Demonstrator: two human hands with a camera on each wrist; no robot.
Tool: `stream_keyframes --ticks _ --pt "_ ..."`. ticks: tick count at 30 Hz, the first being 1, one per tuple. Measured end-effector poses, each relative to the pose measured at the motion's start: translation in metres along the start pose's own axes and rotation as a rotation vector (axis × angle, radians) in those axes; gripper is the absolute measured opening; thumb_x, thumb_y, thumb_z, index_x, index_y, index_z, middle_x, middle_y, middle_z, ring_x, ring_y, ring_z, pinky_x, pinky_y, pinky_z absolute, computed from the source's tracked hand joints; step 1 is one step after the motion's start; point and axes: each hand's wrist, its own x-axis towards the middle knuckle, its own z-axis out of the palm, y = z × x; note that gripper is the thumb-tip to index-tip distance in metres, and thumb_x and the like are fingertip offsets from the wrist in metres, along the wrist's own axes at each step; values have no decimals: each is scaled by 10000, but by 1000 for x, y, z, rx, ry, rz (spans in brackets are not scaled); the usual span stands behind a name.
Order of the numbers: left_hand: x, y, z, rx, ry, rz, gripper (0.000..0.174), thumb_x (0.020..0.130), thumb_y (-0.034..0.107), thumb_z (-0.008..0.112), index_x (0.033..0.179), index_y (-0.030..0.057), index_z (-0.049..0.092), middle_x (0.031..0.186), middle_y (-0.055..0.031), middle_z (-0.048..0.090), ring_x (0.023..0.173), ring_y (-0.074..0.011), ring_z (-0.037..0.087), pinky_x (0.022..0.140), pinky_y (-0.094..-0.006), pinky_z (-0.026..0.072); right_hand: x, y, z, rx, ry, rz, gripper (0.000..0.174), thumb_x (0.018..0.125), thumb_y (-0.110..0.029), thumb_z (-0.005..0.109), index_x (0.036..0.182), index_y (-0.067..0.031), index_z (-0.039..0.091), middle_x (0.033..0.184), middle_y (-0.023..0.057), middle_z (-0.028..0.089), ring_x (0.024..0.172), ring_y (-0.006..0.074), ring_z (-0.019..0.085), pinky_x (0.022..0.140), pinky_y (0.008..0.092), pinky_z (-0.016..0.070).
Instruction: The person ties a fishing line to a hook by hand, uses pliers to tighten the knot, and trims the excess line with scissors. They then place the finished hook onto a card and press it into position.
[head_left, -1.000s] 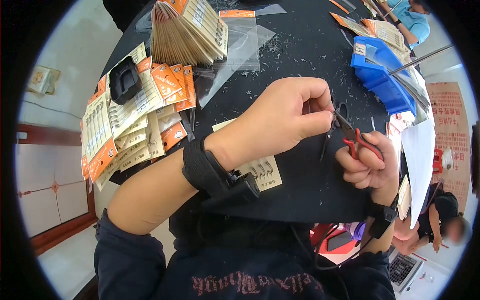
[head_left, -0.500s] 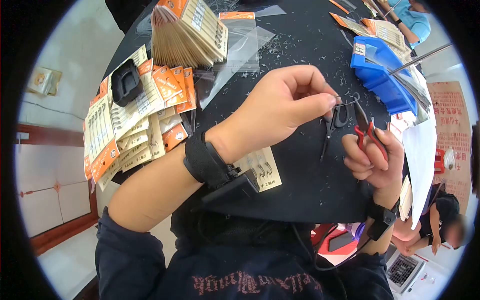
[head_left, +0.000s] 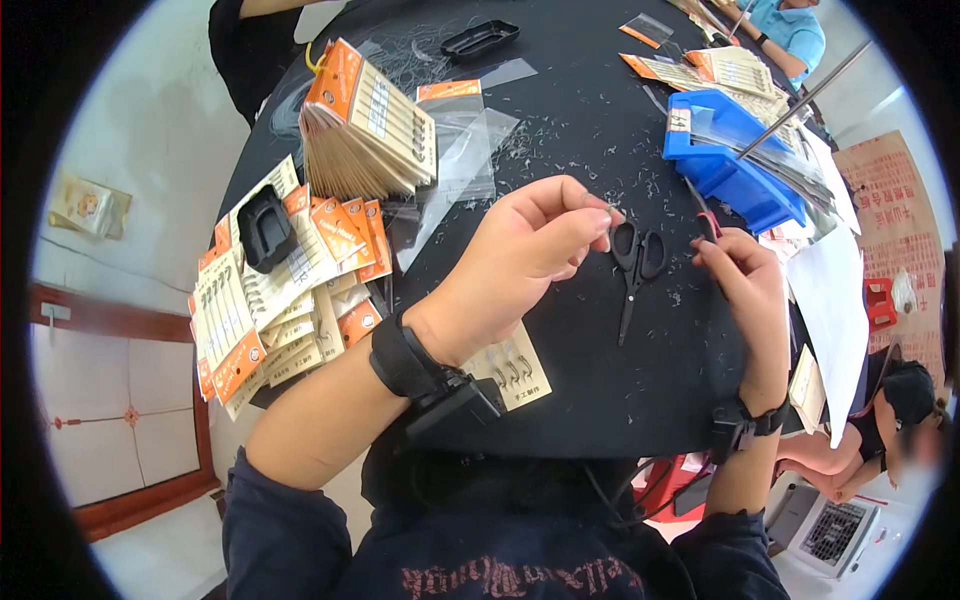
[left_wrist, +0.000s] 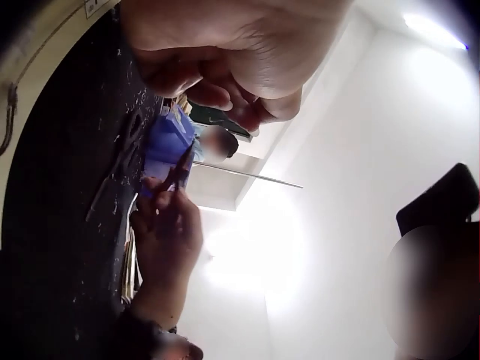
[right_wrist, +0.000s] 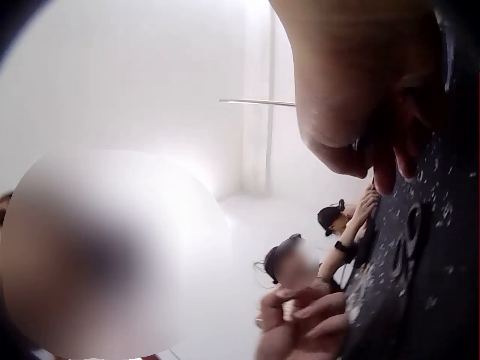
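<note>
A card of hooks (head_left: 522, 382) lies low on the worktop (head_left: 640, 410). At centre, a left hand (head_left: 530, 250) pinches a tiny piece (head_left: 611, 210), unidentifiable from here; the right hand (head_left: 745, 275) curls its fingers round red-handled pliers (head_left: 708, 225), apart from it. Seemingly between grips, the work now calls for bringing the two together. At left, a black tray (head_left: 264, 232) looks bare; upper right, a blue bin (head_left: 738, 195) holds clear sleeves (head_left: 765, 145).

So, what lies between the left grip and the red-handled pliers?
In the head view, black scissors lie on the table between the left grip and the pliers.
</note>
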Motion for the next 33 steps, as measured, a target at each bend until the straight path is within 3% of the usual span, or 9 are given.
stream_keyframes --ticks 1,4,7,10,28,31,33 --pt "-1 2 0 -28 -4 -15 86 946 153 616 952 72 588 831 4 568 697 -26 478 594 -181 388 4 9 1 5 43 27 176 842 -138 727 777 8 655 780 10 589 692 53 505 601 218 369" --pt "0 2 2 -81 9 -44 79 951 158 608 956 85 579 812 19 539 691 -30 468 587 -187 378 2 9 0 -138 84 80 237 819 -160 749 722 18 626 839 36 614 692 71 525 600 230 399" --pt "-1 3 4 -121 6 -65 85 957 173 601 961 94 570 796 33 512 691 -34 459 582 -196 367 0 6 2 -233 178 -137 273 782 -153 770 674 19 588 901 78 636 697 107 549 621 250 438" --pt "-1 4 4 -142 -17 -87 100 963 191 596 962 98 561 792 40 500 702 -38 459 580 -205 359 -1 5 2 -272 178 -146 266 746 -131 778 666 20 574 912 111 636 708 164 576 648 275 467" --pt "-4 0 9 -139 -92 -135 98 984 218 582 957 134 540 857 41 517 748 -54 451 619 -210 362 -8 -4 4 -447 171 -51 246 698 -128 799 739 4 595 913 127 571 859 301 575 777 364 465" --pt "-4 -1 10 -142 -112 -152 94 984 212 583 963 130 541 863 35 524 753 -56 456 624 -211 365 -8 -9 8 -488 314 -285 197 704 -92 791 769 -15 622 925 114 592 889 285 588 797 358 464" --pt "-4 -2 9 -133 -124 -161 84 983 200 583 965 128 542 872 29 533 757 -55 461 628 -212 369 -3 -14 15 -249 240 -371 170 708 -67 783 796 -27 643 928 106 607 908 271 597 806 350 465"
